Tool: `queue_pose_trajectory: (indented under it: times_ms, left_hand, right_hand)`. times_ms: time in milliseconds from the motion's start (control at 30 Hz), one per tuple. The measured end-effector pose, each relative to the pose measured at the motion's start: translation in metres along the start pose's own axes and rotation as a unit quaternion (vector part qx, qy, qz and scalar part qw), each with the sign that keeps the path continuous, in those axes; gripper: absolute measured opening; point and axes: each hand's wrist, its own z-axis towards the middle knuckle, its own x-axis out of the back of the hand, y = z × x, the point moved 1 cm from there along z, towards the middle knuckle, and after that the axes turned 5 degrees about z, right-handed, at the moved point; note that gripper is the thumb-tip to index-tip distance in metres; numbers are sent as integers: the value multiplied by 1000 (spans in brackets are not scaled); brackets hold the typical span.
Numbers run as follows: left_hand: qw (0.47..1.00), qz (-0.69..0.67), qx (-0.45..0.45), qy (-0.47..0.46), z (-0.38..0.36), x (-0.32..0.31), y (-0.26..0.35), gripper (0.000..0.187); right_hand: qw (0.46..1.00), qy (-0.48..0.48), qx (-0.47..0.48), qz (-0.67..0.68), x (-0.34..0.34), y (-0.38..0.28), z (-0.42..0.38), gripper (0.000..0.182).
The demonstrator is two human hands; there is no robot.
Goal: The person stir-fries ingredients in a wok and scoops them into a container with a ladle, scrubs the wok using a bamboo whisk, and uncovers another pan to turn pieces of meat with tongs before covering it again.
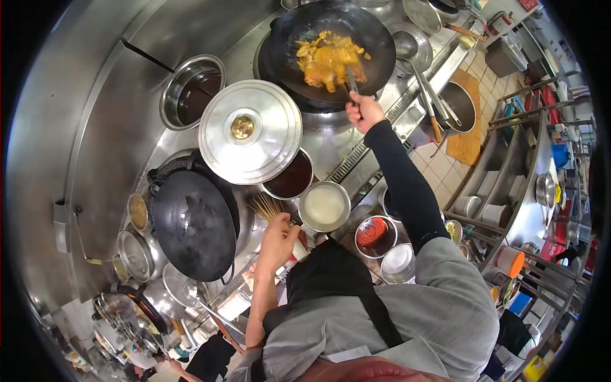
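My right hand (365, 113) is closed around the handle of a metal wok spatula (351, 79). The spatula's front end reaches into yellow-orange food pieces (328, 60) lying in a large black wok (286, 44), and the food partly hides its blade. Lower down, my left hand (278, 240) is held with loosely bent fingers apart, nothing visible in them. It overlaps a bamboo wok brush (266, 205) in this view. Just right of that hand stands a round pot of cloudy whitish liquid (324, 206).
A big metal lid (250, 149) partly covers a pot of dark liquid (291, 177). Another black wok (194, 226) sits at left, below a steel pot of dark sauce (198, 95). Ladles (425, 83) lie right of the cooking wok. A container with red contents (372, 232) is near my right side.
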Motion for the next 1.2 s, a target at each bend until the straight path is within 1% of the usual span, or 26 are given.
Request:
queue_pose_trajectory:
  times_ms: [33,67,167,200,233,267,300,333,367,433,500,533,567,633,733,833,867,967,1000,1100,1200]
  left_hand:
    - [1000,-6,2,5,-3,-2,-7,43]
    - [1000,-11,4,11,-5,-5,-13,42]
    - [1000,-14,-4,6,-6,-7,-24,42]
    - [1000,-13,5,-4,-6,-5,-22,43]
    - [1000,-13,15,-14,-5,0,-17,45]
    - [999,-13,25,-23,-5,2,-15,46]
    - [1000,-13,18,-20,-4,3,-17,46]
    - [1000,-11,12,-17,-2,3,-19,46]
    - [1000,-10,5,-13,-1,3,-19,46]
    - [1000,-6,10,-17,1,6,-13,46]
    - [1000,-1,8,-14,3,6,-8,45]
    - [1000,2,2,-10,4,6,-7,45]
    - [1000,6,-4,-7,5,6,-6,45]
    - [1000,1,-4,-7,5,8,-1,44]
    - [1000,-3,6,2,2,8,0,44]
    - [1000,3,29,-5,0,4,-8,45]
    - [999,8,37,-12,0,3,-11,45]
    - [999,17,39,-10,0,-1,-13,42]
    - [999,12,39,-12,-1,0,-13,42]
    - [999,4,30,-13,6,-2,-6,42]
    - [1000,16,20,-9,9,2,-3,42]
  right_hand:
    - [1000,-17,-23,11,-2,8,-8,18]
    - [999,-1,-35,6,-4,9,-14,18]
    - [979,-31,-52,-194,0,-20,-25,22]
    - [951,-40,-35,-303,4,-34,-32,31]
    - [888,-53,-17,-456,11,-53,-33,42]
    - [820,-31,3,-571,-2,-70,-53,45]
    - [738,-10,23,-674,-19,-86,-77,48]
    - [667,-38,113,-736,-23,-95,-87,45]
    - [585,-64,201,-783,-24,-103,-94,43]
    - [447,-92,291,-841,-42,-115,-108,38]
    - [354,-96,296,-882,-69,-119,-112,31]
    - [304,-107,366,-873,-74,-114,-104,25]
    - [298,-84,342,-887,-81,-110,-96,22]
    - [240,-106,384,-885,-89,-110,-83,20]
    - [186,-145,403,-884,-89,-130,-65,24]
    - [172,-130,343,-914,-91,-144,-69,27]
    - [169,-139,331,-918,-96,-149,-77,29]
    - [179,-138,339,-913,-82,-155,-65,30]
    - [168,-149,333,-916,-80,-152,-64,35]
    - [180,-116,349,-912,-80,-155,-70,43]
    - [89,-118,275,-950,-84,-146,-80,78]
